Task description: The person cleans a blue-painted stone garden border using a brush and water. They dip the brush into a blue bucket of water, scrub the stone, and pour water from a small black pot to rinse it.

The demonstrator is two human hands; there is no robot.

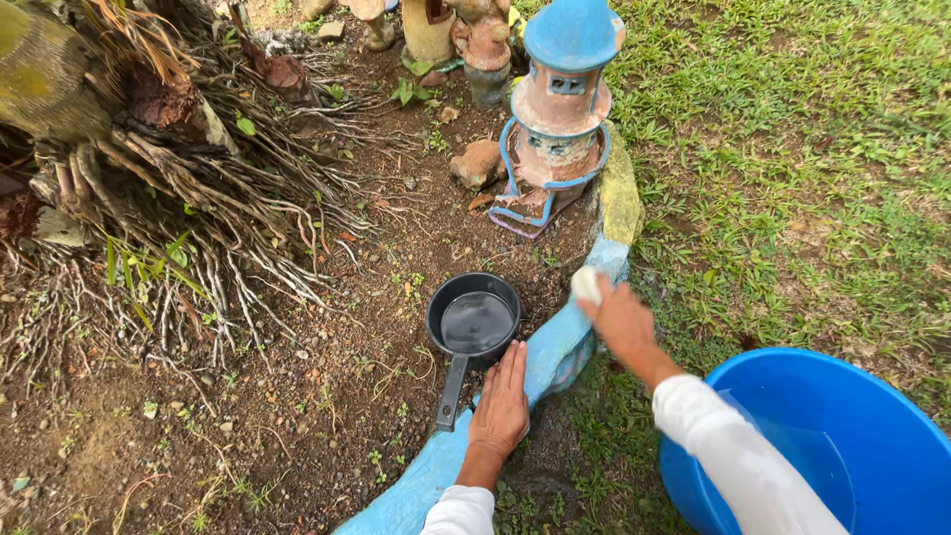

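My right hand point(622, 322) grips a pale cloth or sponge point(585, 283) and presses it on the light-blue painted kerb point(561, 349) that curves round the garden bed. Lying flat on the same kerb lower down is my left hand point(501, 404), fingers together, holding nothing. Just left of it a black saucepan point(474, 327) with water in it sits on the soil, handle pointing toward me. Both arms wear white sleeves.
A blue plastic basin point(842, 451) with water stands on the grass at lower right. A blue-and-terracotta garden ornament point(558, 114) stands at the kerb's far end beside a mossy yellow kerb section point(619, 193). Palm roots point(168, 188) spread at left; other ornaments point(466, 35) at top.
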